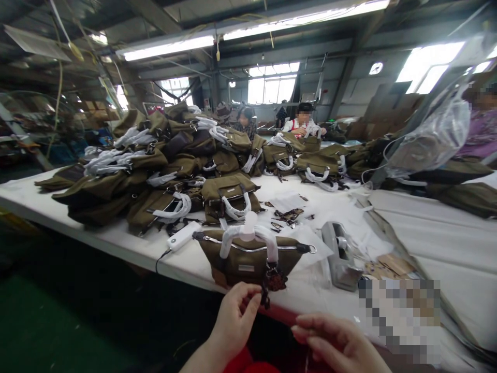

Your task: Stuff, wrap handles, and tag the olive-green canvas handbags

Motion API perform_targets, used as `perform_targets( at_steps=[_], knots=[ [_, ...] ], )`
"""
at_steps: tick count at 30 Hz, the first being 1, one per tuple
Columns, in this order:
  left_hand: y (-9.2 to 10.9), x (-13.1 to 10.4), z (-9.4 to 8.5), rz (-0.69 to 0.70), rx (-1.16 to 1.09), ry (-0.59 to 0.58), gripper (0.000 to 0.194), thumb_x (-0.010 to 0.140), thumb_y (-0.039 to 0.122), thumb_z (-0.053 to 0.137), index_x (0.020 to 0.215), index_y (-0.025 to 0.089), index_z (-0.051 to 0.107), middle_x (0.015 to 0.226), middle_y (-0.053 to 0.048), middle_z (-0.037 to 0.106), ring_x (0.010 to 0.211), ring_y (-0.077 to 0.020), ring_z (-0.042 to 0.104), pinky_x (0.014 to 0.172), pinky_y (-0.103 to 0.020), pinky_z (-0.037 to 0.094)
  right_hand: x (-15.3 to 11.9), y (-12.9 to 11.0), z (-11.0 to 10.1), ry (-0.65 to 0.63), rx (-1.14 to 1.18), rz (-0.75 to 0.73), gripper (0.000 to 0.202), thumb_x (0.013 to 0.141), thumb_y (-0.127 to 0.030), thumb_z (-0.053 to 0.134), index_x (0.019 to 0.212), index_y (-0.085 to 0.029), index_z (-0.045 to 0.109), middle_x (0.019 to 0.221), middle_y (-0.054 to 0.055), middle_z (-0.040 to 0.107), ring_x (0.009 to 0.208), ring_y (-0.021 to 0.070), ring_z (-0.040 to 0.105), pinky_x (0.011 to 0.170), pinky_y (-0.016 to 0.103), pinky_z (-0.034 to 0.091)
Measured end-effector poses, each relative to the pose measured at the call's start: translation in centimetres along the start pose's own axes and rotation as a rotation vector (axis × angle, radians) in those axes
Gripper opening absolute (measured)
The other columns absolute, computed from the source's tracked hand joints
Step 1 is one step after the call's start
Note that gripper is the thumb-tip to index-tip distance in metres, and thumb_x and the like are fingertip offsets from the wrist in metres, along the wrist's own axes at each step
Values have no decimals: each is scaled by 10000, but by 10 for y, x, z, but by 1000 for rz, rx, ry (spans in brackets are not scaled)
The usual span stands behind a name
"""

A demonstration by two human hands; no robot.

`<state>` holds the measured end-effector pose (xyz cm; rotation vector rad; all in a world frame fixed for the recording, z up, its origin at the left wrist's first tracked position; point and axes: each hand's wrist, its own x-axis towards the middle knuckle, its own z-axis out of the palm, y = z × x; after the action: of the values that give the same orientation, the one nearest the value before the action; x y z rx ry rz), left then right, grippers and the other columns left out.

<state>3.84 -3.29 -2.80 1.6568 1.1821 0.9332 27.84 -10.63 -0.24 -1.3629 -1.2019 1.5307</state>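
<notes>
An olive-green bag (248, 259) with white-wrapped handles lies at the near edge of the white table (446, 243). A dark charm tag (274, 282) hangs from its front. My left hand (235, 318) reaches up under the bag, fingertips touching the tag's dangling end. My right hand (336, 339) hovers low beside it, fingers loosely curled, holding nothing that I can see.
A big heap of olive bags (155, 171) covers the table's left and middle. A white power bank (182, 235) with cable, a grey tape dispenser (341, 254) and paper tags (287, 207) lie near the bag. Other people sit at the far side (303, 122) and right (481, 124).
</notes>
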Motion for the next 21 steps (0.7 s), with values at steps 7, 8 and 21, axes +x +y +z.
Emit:
perform_targets(
  at_steps=[7, 8, 21],
  knots=[
    [5, 6, -1, 156, 316, 187, 247, 942, 318, 496, 1118, 189, 611, 985, -88, 699, 891, -205, 671, 808, -324, 534, 24, -18, -30, 269, -387, -213, 513, 830, -619, 576, 1129, -218, 686, 1095, 135, 743, 958, 285, 708, 771, 367, 584],
    [6, 8, 3, 181, 424, 206, 208, 930, 309, 516, 1056, 190, 629, 929, -83, 701, 856, -217, 672, 789, -336, 531, 28, -19, -31, 295, -491, -203, 481, 840, -625, 545, 1043, -222, 712, 1007, 121, 763, 860, 273, 718, 712, 356, 579],
    [23, 26, 18, 131, 520, 158, 30, 794, 197, 588, 773, 209, 570, 771, -26, 611, 739, -197, 602, 703, -311, 453, 53, -14, 5, 473, -782, -639, 417, 1010, -419, 297, 808, -224, 606, 890, 88, 648, 782, 186, 644, 720, 298, 499]
  ],
)
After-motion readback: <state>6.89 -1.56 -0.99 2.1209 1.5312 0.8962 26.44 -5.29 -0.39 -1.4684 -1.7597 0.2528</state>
